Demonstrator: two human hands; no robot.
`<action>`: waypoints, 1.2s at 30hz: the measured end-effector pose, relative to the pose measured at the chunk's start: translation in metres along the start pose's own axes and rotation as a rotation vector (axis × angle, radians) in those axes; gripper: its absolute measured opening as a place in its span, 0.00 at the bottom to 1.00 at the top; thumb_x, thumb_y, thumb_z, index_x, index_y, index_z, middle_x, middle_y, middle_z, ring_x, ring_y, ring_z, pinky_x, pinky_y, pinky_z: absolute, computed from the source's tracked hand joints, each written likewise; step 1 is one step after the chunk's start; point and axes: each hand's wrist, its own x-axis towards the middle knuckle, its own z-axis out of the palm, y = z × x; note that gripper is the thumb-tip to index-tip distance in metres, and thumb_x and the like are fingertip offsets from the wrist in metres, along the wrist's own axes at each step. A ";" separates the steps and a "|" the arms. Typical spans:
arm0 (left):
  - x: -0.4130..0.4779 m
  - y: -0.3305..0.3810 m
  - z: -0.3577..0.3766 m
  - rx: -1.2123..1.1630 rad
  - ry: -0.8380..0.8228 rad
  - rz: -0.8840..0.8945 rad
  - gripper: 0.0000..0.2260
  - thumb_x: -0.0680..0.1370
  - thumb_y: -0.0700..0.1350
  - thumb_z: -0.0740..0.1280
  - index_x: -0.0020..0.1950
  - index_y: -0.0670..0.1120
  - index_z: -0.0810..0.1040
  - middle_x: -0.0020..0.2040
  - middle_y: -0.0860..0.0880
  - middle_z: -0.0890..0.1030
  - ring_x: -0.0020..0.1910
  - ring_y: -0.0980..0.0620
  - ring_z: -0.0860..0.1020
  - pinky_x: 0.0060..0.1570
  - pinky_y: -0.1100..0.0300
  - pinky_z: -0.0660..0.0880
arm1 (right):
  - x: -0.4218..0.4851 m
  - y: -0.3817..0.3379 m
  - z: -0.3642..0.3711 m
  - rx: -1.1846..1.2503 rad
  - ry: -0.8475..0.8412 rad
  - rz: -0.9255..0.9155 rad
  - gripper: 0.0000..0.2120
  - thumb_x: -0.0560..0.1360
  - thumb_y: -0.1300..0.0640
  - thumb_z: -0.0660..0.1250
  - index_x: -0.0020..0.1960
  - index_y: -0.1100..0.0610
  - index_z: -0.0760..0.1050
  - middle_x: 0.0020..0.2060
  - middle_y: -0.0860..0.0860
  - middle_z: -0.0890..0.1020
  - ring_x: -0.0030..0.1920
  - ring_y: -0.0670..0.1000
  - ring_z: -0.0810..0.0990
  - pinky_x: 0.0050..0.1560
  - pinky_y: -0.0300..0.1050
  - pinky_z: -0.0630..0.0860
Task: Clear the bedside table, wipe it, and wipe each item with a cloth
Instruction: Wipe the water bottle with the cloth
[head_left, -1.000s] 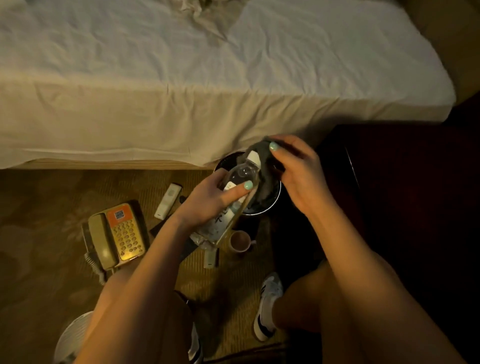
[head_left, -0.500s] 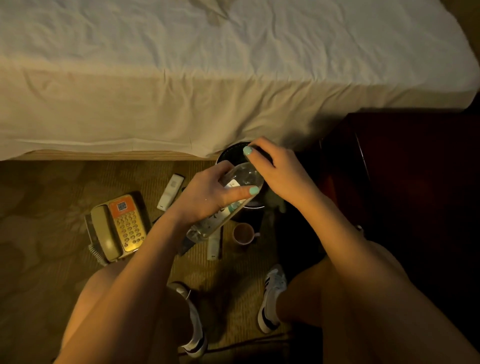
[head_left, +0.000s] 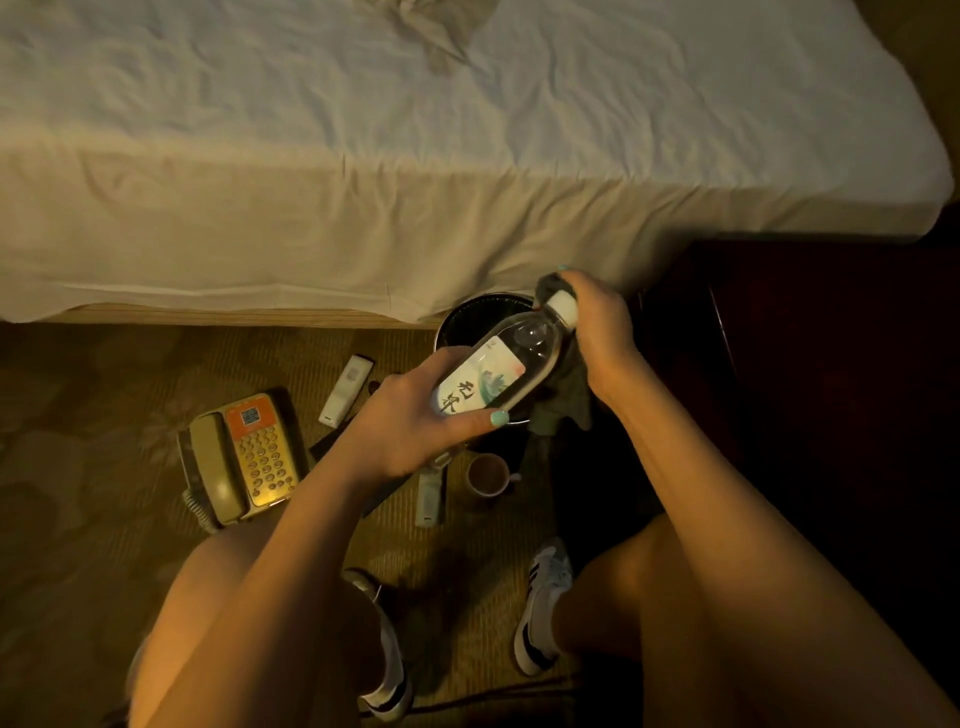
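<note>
My left hand (head_left: 410, 426) grips the lower half of a clear plastic water bottle (head_left: 498, 369) with a white label and white cap, held tilted over the floor. My right hand (head_left: 597, 332) holds a dark grey cloth (head_left: 558, 410) against the bottle's neck and cap; the cloth hangs down below the bottle. The dark wooden bedside table (head_left: 810, 364) stands at the right, in deep shadow.
On the carpet lie a beige telephone (head_left: 239, 457), a white remote (head_left: 346, 389), a second remote (head_left: 428, 493) and a small cup (head_left: 487, 474). A black round bin (head_left: 467, 322) stands under the bottle. The bed (head_left: 415, 156) fills the top. My knees and shoes are below.
The bottle has turned so its label faces up. My right hand with the cloth has slid from the bottle's body to its cap end.
</note>
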 end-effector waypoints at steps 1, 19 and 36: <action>0.003 0.002 0.001 -0.064 -0.006 -0.003 0.30 0.66 0.67 0.72 0.65 0.63 0.66 0.53 0.57 0.78 0.46 0.62 0.80 0.41 0.64 0.79 | -0.001 -0.003 -0.001 0.101 0.009 0.112 0.16 0.79 0.58 0.60 0.33 0.56 0.74 0.21 0.44 0.76 0.25 0.43 0.74 0.31 0.37 0.72; 0.027 -0.013 -0.006 0.144 0.046 0.038 0.38 0.62 0.72 0.65 0.70 0.59 0.66 0.51 0.61 0.78 0.47 0.60 0.79 0.44 0.57 0.78 | 0.017 0.011 -0.002 0.007 -0.159 -0.053 0.17 0.81 0.55 0.56 0.36 0.56 0.75 0.29 0.45 0.78 0.34 0.45 0.77 0.42 0.43 0.73; 0.038 -0.006 -0.008 -0.374 0.133 -0.041 0.32 0.69 0.65 0.71 0.67 0.59 0.61 0.57 0.49 0.79 0.46 0.51 0.84 0.43 0.51 0.82 | -0.001 0.022 0.009 -0.066 -0.290 -0.195 0.23 0.78 0.62 0.64 0.69 0.45 0.66 0.68 0.52 0.72 0.67 0.47 0.73 0.65 0.44 0.73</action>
